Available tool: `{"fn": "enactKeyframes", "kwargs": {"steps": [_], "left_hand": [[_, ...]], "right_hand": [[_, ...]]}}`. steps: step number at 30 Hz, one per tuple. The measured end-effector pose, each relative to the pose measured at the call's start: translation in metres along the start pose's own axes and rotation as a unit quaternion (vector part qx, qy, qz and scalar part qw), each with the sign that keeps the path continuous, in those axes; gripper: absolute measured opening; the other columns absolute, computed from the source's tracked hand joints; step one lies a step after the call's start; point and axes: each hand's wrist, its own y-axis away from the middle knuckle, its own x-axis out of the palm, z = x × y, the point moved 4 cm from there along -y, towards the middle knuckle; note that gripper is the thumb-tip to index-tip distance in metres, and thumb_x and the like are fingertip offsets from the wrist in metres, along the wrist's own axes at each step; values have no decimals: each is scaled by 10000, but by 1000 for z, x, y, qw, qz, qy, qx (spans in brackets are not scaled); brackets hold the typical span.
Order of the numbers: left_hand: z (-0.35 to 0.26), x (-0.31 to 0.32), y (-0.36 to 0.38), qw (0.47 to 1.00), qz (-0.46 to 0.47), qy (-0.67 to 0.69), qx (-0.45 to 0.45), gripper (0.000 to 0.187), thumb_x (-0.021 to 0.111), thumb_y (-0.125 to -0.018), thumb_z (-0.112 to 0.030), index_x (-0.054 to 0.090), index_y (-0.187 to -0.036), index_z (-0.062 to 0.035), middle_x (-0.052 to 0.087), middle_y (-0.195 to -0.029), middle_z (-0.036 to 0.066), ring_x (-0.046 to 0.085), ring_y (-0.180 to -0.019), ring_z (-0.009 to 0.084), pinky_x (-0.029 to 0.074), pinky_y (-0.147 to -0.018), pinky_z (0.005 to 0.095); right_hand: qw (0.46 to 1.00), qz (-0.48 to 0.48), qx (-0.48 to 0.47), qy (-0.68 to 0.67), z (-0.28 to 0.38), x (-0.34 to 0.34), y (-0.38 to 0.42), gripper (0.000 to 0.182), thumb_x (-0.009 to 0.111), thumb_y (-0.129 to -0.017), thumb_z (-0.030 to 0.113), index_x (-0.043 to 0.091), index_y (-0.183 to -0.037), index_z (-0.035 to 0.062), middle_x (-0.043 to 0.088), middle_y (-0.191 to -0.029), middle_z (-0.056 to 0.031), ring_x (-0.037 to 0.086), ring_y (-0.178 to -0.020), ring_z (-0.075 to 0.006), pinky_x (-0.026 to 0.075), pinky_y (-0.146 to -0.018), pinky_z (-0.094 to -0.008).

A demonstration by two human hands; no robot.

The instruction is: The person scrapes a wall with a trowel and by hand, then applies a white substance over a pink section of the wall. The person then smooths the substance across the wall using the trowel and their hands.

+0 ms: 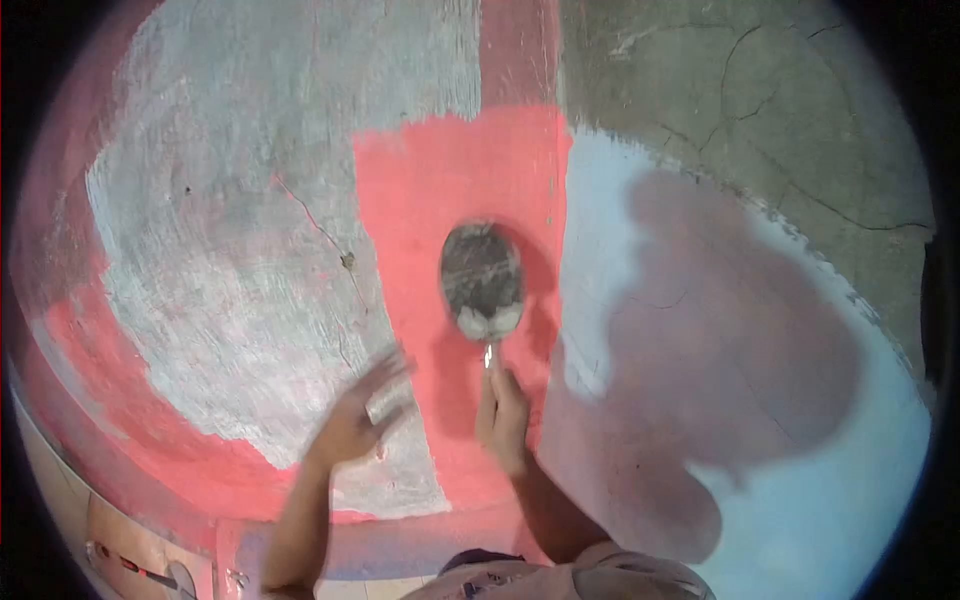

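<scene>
In my right hand [507, 415] is the handle of a trowel [482, 275] with an oval, dark grey metal blade. Pale residue sticks to the blade's end near the handle, and smears cross its face. The trowel is held up in front of a bright pink painted band [405, 190] on the wall, casting a shadow there. My left hand [352, 425], slightly blurred, has its fingers apart and nothing in them. It is in front of the whitish grey patch [230, 280], with fingertips overlapping the pink band's left edge.
A thin crack [312, 215] with a small hole runs down the grey patch. Right of the pink band lies a pale blue area [800, 540] under my shadow, with cracked bare grey wall [800, 110] above it. At lower left, a red-and-black-handled tool [145, 571] rests on the floor.
</scene>
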Motion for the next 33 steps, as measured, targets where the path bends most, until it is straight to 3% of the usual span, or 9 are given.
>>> {"fn": "enactKeyframes", "kwargs": {"steps": [3, 6, 8, 14, 15, 18, 24, 29, 33], "left_hand": [[14, -63, -72, 978, -107, -149, 103, 541, 764, -936, -114, 623, -1458, -87, 412, -1680, 177, 397, -1551, 378, 327, -1264, 510], [20, -125, -144, 891, -237, -318, 219, 499, 692, -1006, -240, 603, -1488, -148, 336, -1727, 144, 390, -1560, 344, 302, -1271, 538], [23, -160, -180, 807, -322, -451, 208, 510, 590, -1061, -400, 564, -1543, -235, 316, -1746, 85, 362, -1578, 315, 239, -1294, 553], [51, -179, -212, 699, -437, -542, 166, 561, 475, -1076, -518, 492, -1606, -335, 344, -1739, 1, 320, -1599, 303, 155, -1314, 564], [51, -179, -211, 704, -438, -531, 178, 551, 482, -1071, -500, 498, -1600, -346, 380, -1722, -1, 321, -1598, 309, 163, -1312, 565], [53, -181, -209, 700, -436, -530, 199, 551, 485, -1065, -489, 502, -1598, -350, 385, -1720, 0, 321, -1598, 311, 171, -1311, 557], [61, -182, -210, 690, -441, -533, 214, 556, 491, -1059, -482, 489, -1603, -370, 382, -1720, -24, 317, -1603, 272, 161, -1325, 531], [62, -182, -207, 692, -436, -531, 220, 545, 483, -1062, -487, 494, -1597, -382, 389, -1715, -29, 314, -1604, 262, 159, -1328, 527], [62, -182, -207, 687, -435, -537, 223, 559, 460, -1065, -477, 492, -1605, -337, 390, -1716, -11, 305, -1609, 263, 154, -1327, 527]], "right_hand": [[995, -80, -46, 26, -9, -13, -90, 533, 546, -1032, 5, 492, -1561, -28, 548, -815, -137, 562, -729, -270, 479, -665, -406], [991, -91, -76, 58, -21, -11, -144, 590, 538, -1019, -3, 445, -1601, 7, 571, -843, -149, 590, -759, -295, 496, -696, -429], [992, -80, -84, 57, -24, -7, -167, 626, 542, -1008, -5, 421, -1622, 33, 582, -862, -160, 603, -772, -312, 504, -707, -441], [991, -68, -91, 75, -40, -1, -196, 661, 550, -986, -33, 416, -1627, 57, 603, -873, -180, 630, -761, -335, 524, -690, -460], [991, -63, -85, 87, -45, 0, -186, 661, 551, -986, -35, 415, -1626, 53, 609, -872, -181, 635, -758, -338, 528, -683, -456], [990, -73, -102, 62, -50, 10, -162, 587, 493, -1028, -62, 393, -1606, -56, 630, -920, -135, 576, -740, -216, 517, -754, -303], [991, -26, -81, 105, -24, 1, -218, 558, 465, -1069, -16, 369, -1617, -47, 681, -1323, -279, 684, -859, -225, 545, -807, -303], [992, -39, -75, 97, -42, 6, -157, 559, 475, -1070, -14, 370, -1619, -45, 704, -1095, -205, 623, -767, -183, 536, -750, -279], [987, -35, -84, 134, -31, -2, -203, 570, 481, -1059, -40, 364, -1617, -48, 636, -934, -142, 540, -710, -152, 489, -670, -269]]}}
